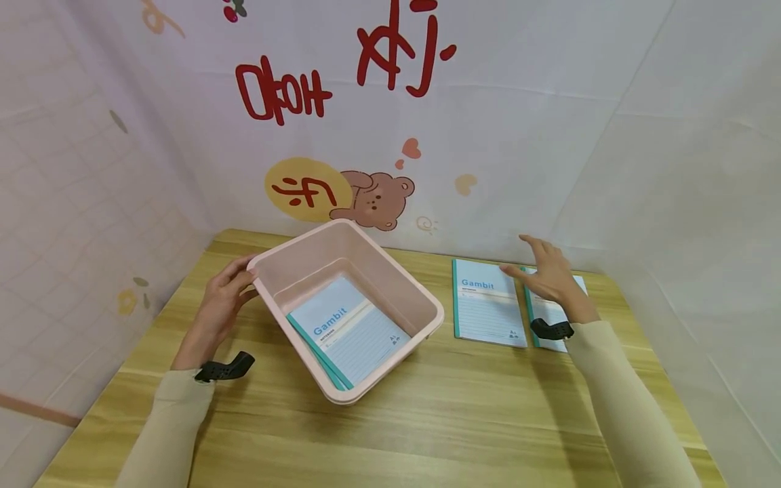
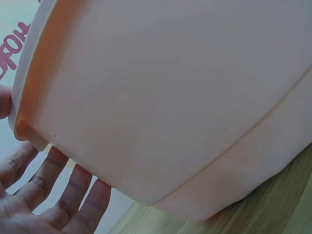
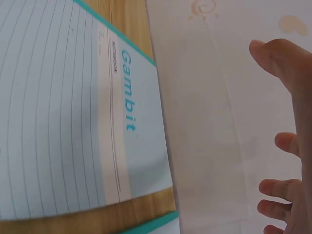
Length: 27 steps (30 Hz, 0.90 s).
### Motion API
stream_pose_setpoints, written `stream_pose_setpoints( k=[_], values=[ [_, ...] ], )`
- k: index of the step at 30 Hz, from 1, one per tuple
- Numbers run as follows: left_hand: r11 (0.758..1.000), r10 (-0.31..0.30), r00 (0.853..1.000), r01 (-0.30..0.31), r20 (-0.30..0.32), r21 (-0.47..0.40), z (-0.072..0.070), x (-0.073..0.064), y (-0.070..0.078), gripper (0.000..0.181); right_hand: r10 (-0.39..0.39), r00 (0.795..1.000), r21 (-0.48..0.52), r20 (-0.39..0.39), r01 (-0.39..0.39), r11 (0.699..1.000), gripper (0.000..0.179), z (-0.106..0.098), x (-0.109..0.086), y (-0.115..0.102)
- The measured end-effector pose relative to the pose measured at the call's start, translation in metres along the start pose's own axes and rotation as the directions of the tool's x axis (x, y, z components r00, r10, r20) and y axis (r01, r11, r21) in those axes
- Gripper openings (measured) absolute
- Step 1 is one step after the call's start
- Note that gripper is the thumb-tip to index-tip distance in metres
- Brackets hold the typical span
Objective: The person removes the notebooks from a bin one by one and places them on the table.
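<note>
A pale pink plastic bin [image 1: 302,261] is on the left half of the table, with at least two Gambit notebooks [image 1: 354,339] stacked inside. At its far left corner my left hand [image 1: 221,301] holds the rim; in the left wrist view the thumb is at the rim and the fingers [image 2: 73,195] lie against the outer wall. My right hand [image 1: 549,274] hovers over the right side, fingers spread and holding nothing. Below it, one Gambit notebook [image 1: 488,312] lies face up, and a second notebook [image 1: 549,315] beside it is partly hidden by the hand and wrist.
The wooden table [image 1: 439,420] runs back to a white printed wall cloth [image 1: 512,122]. More white cloth [image 1: 689,203] closes off the right side, and another stretch [image 1: 91,203] the left. A black strap [image 1: 552,330] circles the right wrist.
</note>
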<state>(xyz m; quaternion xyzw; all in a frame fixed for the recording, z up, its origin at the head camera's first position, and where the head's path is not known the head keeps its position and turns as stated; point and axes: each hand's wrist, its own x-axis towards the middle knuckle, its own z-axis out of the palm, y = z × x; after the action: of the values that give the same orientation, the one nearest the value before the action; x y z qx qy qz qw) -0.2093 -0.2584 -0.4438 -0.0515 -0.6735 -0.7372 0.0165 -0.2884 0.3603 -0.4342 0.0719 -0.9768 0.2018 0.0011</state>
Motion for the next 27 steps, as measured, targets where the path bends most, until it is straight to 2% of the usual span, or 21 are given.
stream_pose_setpoints(
  k=[11,20,27],
  values=[
    [1.000,0.003,1.000,-0.003,0.005,-0.022,0.000,-0.001,-0.001,0.037,-0.032,0.999,-0.030,-0.014,0.032,0.999,0.096,0.004,0.005,-0.026],
    [0.999,0.009,1.000,-0.008,0.014,-0.035,0.000,0.000,-0.001,0.037,-0.088,0.994,-0.042,-0.060,0.086,0.995,0.096,0.009,0.007,-0.051],
    [1.000,0.014,1.000,-0.014,0.010,-0.026,0.000,0.000,-0.001,0.037,-0.133,0.989,-0.070,-0.060,0.129,0.989,0.093,0.014,0.008,-0.072]
  ],
)
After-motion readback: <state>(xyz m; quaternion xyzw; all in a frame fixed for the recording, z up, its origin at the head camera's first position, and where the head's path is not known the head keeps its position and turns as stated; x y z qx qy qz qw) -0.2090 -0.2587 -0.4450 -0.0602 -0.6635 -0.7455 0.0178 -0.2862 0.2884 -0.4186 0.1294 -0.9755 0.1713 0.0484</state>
